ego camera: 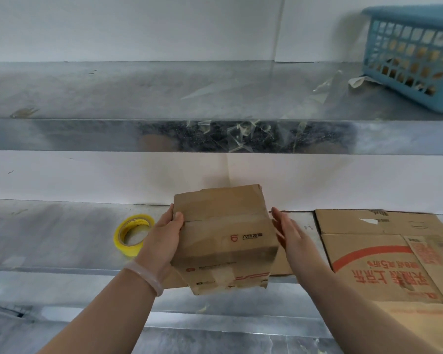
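A small brown cardboard box (225,238) with a red logo and worn tape is held above the front of the lower metal shelf (62,233). My left hand (164,238) grips its left side, thumb over the top face, fingers underneath. My right hand (289,233) is beside the box's right side with straight fingers, touching it or just off it. A pale bangle sits on my left wrist.
A yellow tape roll (132,235) lies on the lower shelf left of the box. Flattened cardboard boxes (384,259) with red print cover the shelf's right part. A blue plastic basket (414,54) stands on the upper shelf (138,98) at the right; tape scraps stick to that shelf's edge.
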`<state>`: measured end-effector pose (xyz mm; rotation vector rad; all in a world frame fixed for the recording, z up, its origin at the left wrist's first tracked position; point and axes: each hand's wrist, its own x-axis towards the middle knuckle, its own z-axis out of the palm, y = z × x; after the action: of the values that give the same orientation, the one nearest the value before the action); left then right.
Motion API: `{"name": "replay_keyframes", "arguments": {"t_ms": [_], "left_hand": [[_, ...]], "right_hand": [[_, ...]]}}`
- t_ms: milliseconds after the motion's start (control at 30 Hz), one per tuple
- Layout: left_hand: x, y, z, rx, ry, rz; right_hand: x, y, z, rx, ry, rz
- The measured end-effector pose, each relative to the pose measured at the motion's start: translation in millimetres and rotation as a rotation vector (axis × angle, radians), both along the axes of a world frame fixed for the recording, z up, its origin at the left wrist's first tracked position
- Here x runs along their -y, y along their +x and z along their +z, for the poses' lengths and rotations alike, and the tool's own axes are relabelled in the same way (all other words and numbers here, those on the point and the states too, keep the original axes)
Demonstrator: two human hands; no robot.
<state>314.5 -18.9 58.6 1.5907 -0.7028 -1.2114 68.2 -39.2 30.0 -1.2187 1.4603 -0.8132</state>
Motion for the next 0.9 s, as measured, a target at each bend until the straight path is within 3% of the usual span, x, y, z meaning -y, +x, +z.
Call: {"name": "replay_keyframes", "arguments": {"t_ms": [133, 200, 333, 433, 500, 600, 733, 767, 900], "left_hand": [[-9, 8, 6, -0.079, -0.003, 0.015], [-13, 11, 6, -0.103, -0.021, 0.017], [-31, 9, 3, -0.146, -0.131, 0.129], [-49, 1, -3, -0.037, -0.218, 0.201], [-58, -6, -4, 0.019, -0.249, 0.182], [-59, -3, -5, 0.132, -0.267, 0.096], [-50, 28, 0, 0.747, -0.277, -0.089], [-46, 31, 7, 0.813, -0.274, -0.185], [-25, 27, 31, 0.696, -0.160, -0.444]], "right_hand": [[-10, -24, -36, -0.480, 0.075, 0.216], [-13, -28, -42, -0.569, 0.045, 0.226], [-35, -12, -5, -0.358, -0.245, 0.015], [-58, 7, 28, -0.182, -0.373, 0.086], [-63, 12, 33, -0.219, -0.353, 0.128], [-63, 15, 37, -0.276, -0.345, 0.063], [-61, 15, 43, -0.243, -0.392, 0.019], [-60, 16, 44, -0.239, -0.394, 0.021], [-54, 22, 47, -0.224, -0.376, 0.018]]}}
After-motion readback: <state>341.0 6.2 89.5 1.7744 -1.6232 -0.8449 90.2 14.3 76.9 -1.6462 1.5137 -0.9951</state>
